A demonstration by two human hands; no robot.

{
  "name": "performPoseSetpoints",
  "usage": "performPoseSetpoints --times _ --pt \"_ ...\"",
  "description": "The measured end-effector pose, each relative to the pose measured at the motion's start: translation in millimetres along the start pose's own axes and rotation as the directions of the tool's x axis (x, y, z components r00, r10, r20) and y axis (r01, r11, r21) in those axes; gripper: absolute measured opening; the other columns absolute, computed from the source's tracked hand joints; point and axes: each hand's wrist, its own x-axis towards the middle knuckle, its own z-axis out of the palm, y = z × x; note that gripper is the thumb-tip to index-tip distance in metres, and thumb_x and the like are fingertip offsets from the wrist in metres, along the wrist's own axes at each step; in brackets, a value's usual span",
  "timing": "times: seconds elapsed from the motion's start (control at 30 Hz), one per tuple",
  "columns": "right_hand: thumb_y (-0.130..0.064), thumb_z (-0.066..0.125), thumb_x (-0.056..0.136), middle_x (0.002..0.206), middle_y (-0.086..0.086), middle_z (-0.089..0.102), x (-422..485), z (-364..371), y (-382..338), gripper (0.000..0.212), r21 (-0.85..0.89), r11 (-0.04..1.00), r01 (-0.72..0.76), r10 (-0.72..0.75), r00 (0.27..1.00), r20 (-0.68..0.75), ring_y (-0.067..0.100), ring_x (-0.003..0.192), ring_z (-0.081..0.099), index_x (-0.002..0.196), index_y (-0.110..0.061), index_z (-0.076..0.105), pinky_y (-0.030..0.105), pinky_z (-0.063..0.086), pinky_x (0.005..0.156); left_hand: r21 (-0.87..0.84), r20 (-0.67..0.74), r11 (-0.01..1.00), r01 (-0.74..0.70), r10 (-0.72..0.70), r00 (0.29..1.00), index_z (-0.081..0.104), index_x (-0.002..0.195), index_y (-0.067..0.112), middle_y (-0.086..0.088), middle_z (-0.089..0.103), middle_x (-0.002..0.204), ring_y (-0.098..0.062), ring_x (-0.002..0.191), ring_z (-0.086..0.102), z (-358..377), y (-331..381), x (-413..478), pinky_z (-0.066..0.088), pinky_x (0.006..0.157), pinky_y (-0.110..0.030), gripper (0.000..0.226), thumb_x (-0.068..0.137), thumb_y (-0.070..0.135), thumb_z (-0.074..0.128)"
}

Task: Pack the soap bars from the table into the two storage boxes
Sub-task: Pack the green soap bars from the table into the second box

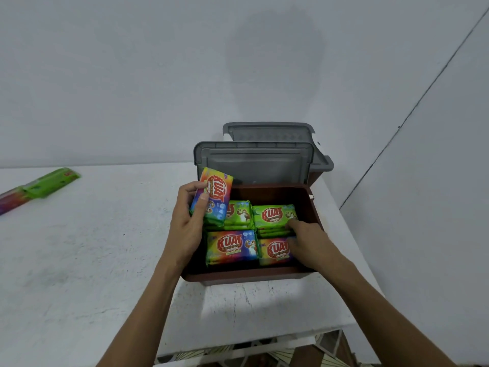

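A brown storage box [246, 277] with its grey lid [254, 165] raised stands on the white table. Several green and rainbow wrapped soap bars [232, 247] lie packed inside it. My left hand [189, 223] grips a rainbow soap bar [215, 193], held tilted over the box's left rim. My right hand [308, 242] reaches into the box's right side, fingers touching the green bars [274, 215] stacked there. A second box with a grey lid [267, 132] stands behind the first, mostly hidden.
More soap bars [39, 186] lie at the far left of the table [79, 260]. A pale wall rises behind the boxes and to the right. The table's front edge runs near the bottom, with patterned floor below.
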Motion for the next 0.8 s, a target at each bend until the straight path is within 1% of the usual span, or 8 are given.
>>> performPoseSetpoints --times 0.07,0.13,0.27,0.33,0.4,0.53,0.7,0.8 --pt "-0.025 0.048 0.099 0.125 0.007 0.062 -2 -4 -7 0.035 0.004 0.999 0.039 -0.039 0.991 -0.131 0.022 0.101 0.063 0.133 -0.019 0.05 0.035 0.056 0.088 -0.011 0.005 1.0 0.001 -0.001 1.0 0.048 0.119 0.024 0.008 0.06 0.115 -0.004 0.099 0.065 -1 -1 0 0.055 0.066 -0.02 0.019 0.1 0.022 0.046" --pt "-0.027 0.05 0.099 0.122 0.003 0.063 -3 -11 -17 0.033 0.1 0.988 0.118 -0.095 0.973 -0.209 0.015 0.097 0.064 0.131 -0.021 0.052 0.029 0.056 0.081 -0.016 0.029 1.0 0.008 -0.008 1.0 0.048 0.119 0.027 0.002 0.061 0.119 -0.012 0.104 0.065 -3 -2 1 0.057 0.069 -0.024 0.022 0.098 0.021 0.049" --pt "-0.027 0.053 0.098 0.107 -0.006 0.063 -7 -20 -42 0.026 0.394 0.872 0.291 -0.211 0.949 -0.232 0.0 0.084 0.061 0.124 -0.025 0.056 0.009 0.049 0.062 0.025 0.101 1.0 -0.015 0.012 0.995 0.04 0.13 0.043 0.01 0.054 0.125 -0.006 0.107 0.062 -4 4 3 0.056 0.07 -0.021 0.052 0.094 0.011 0.059" --pt "-0.025 0.054 0.098 0.105 -0.006 0.063 -9 -22 -53 0.028 0.536 0.773 0.34 -0.259 0.94 -0.223 0.001 0.088 0.064 0.126 -0.027 0.055 0.01 0.052 0.061 0.037 0.098 0.999 -0.013 0.009 0.995 0.032 0.137 0.047 0.016 0.048 0.127 -0.007 0.108 0.06 -2 6 4 0.056 0.07 -0.021 0.071 0.088 0.008 0.066" --pt "-0.023 0.056 0.097 0.107 -0.003 0.066 -10 -22 -61 0.03 0.679 0.652 0.338 -0.29 0.938 -0.189 0.007 0.093 0.068 0.126 -0.03 0.054 0.019 0.057 0.067 0.017 0.062 1.0 -0.007 0.006 0.998 0.029 0.141 0.046 0.016 0.049 0.126 -0.009 0.107 0.062 1 8 4 0.057 0.07 -0.022 0.08 0.083 0.01 0.071" --pt "-0.018 0.062 0.094 0.109 0.003 0.069 -9 -17 -74 0.038 0.862 0.418 0.286 -0.287 0.942 -0.173 0.016 0.099 0.07 0.129 -0.028 0.053 0.033 0.06 0.077 -0.021 0.01 1.0 -0.007 0.007 1.0 0.036 0.141 0.038 0.006 0.056 0.122 -0.009 0.103 0.065 12 13 1 0.059 0.073 -0.027 0.075 0.079 0.019 0.075" --pt "-0.009 0.061 0.092 0.119 0.008 0.062 -6 -20 -70 0.035 0.948 0.219 0.231 -0.155 0.967 -0.2 0.021 0.104 0.068 0.124 -0.023 0.057 0.032 0.059 0.074 0.057 0.06 0.998 -0.006 0.002 0.998 0.043 0.133 0.044 0.008 0.055 0.126 -0.008 0.103 0.065 16 14 -4 0.059 0.071 -0.027 0.051 0.087 0.036 0.063" --pt "-0.011 0.06 0.093 0.119 0.007 0.062 -7 -28 -53 0.031 0.955 0.258 0.148 -0.13 0.985 -0.117 0.023 0.104 0.067 0.12 -0.027 0.059 0.033 0.06 0.072 0.175 0.171 0.983 -0.046 0.016 0.985 0.05 0.128 0.04 0.011 0.062 0.118 -0.006 0.101 0.066 4 12 -2 0.06 0.075 -0.032 0.039 0.09 0.04 0.056"
